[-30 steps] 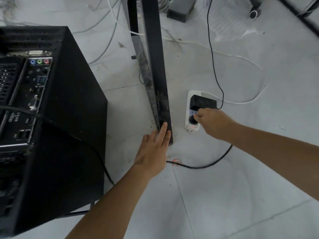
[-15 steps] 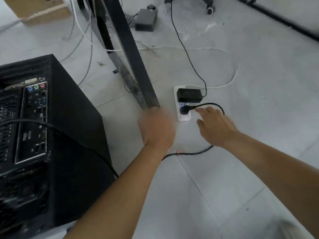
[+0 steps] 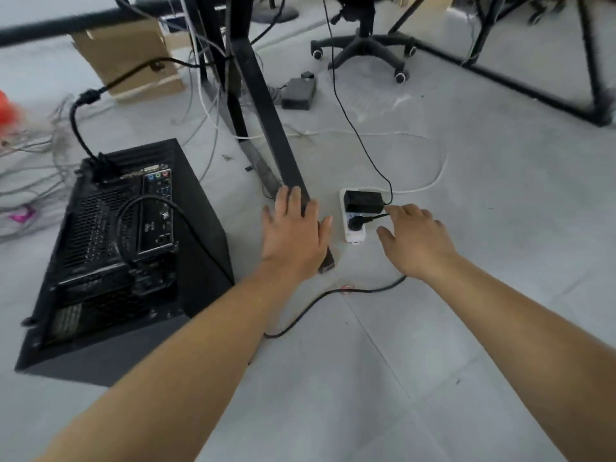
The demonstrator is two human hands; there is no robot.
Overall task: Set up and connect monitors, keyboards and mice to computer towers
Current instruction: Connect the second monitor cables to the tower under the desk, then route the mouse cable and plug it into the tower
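A black computer tower stands on the floor at the left, its rear ports facing me, with a black power cable running from it across the floor. That cable's round plug sits in a white power strip, below a black adapter. My right hand hovers open just right of the strip, apart from the plug. My left hand lies open with spread fingers on the foot of a black desk leg.
A thick black cable rises from the tower's top rear. Loose grey and white cables lie at the left and behind the desk leg. A cardboard box, a black power brick and an office chair base stand further back.
My right hand has let go of the plug, which stays in the strip, and drawn back to the right. The view has pulled up and back, showing more of the room.
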